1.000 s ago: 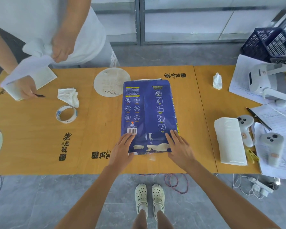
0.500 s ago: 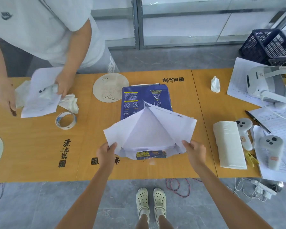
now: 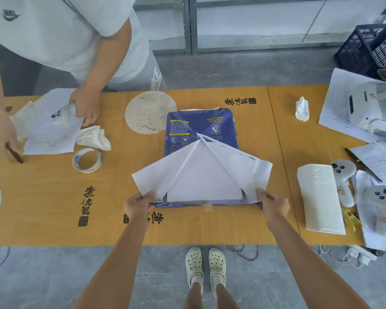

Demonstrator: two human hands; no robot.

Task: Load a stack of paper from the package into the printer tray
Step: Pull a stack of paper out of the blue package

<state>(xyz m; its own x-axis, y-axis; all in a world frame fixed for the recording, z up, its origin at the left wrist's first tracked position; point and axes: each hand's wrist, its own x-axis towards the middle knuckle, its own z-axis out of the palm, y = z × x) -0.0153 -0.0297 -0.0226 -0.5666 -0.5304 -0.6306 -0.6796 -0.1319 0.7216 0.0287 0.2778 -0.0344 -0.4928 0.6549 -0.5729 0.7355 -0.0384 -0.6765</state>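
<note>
Package (image 3: 200,128) flat near front edge of counter (image 3: 54,197), wrapper flaps (image 3: 250,172) spread wide, white ream (image 3: 204,186) bared. Left hand (image 3: 137,202) pinched on left flap, right hand (image 3: 272,202) pinched on right flap, well apart. Likely heavy, floppy, slippery between sheets; best gripped under both long sides, squeezed flat. No printer in view.

Glossy blue paper package (image 3: 201,123) on a smooth wood-look table (image 3: 42,197).
</note>
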